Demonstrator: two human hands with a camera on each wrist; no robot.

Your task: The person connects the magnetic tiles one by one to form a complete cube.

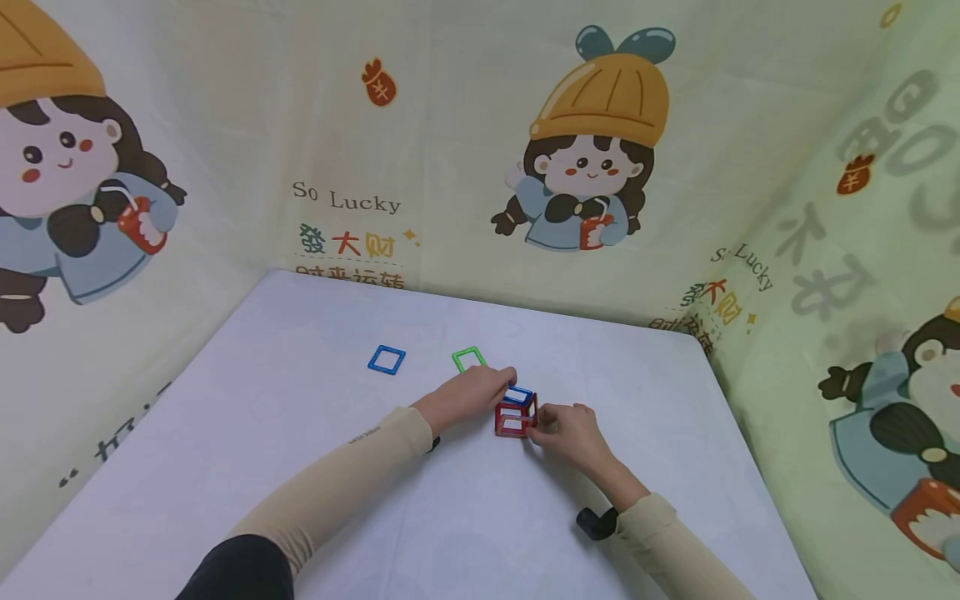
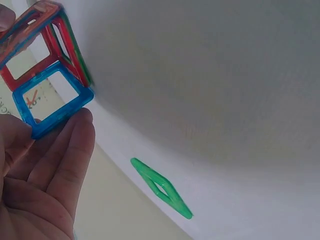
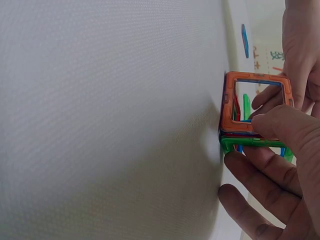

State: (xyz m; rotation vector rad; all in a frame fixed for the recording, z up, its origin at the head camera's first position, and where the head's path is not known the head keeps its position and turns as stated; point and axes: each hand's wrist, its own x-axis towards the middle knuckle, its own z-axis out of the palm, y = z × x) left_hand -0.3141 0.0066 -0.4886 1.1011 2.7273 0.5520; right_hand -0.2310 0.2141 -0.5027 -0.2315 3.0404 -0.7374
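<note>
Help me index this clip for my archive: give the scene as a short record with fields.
structure: box-like, made of joined square frame tiles; red, blue, orange and green show
left grip: pinches the structure's blue tile
right grip: holds the structure, thumb at its orange tile, fingers by its green tile
apart from structure: loose blue tile, loose green tile
surface: white tabletop
backdrop: printed cloth with cartoon figures and "So Lucky"
</note>
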